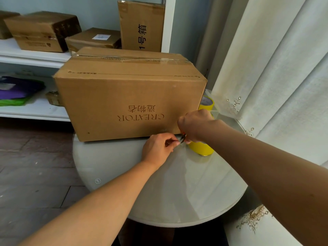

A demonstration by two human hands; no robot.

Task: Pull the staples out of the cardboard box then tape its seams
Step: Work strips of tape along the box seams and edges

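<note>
The left hand [157, 150] pinches something thin and hard to make out between thumb and fingertip, right beside the right hand [194, 126], which is clenched around a small red-handled tool [183, 137], its tip at that pinch. Both work at the cardboard box [129, 96]'s lower right corner, the box sitting at the round table [110, 162]'s far edge. A yellow tape roll [201, 148] stands just right of the hands.

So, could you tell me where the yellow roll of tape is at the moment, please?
In the head view the yellow tape roll stands on the round table, right of centre, just under the right hand and by the cardboard box's near right corner.
</note>
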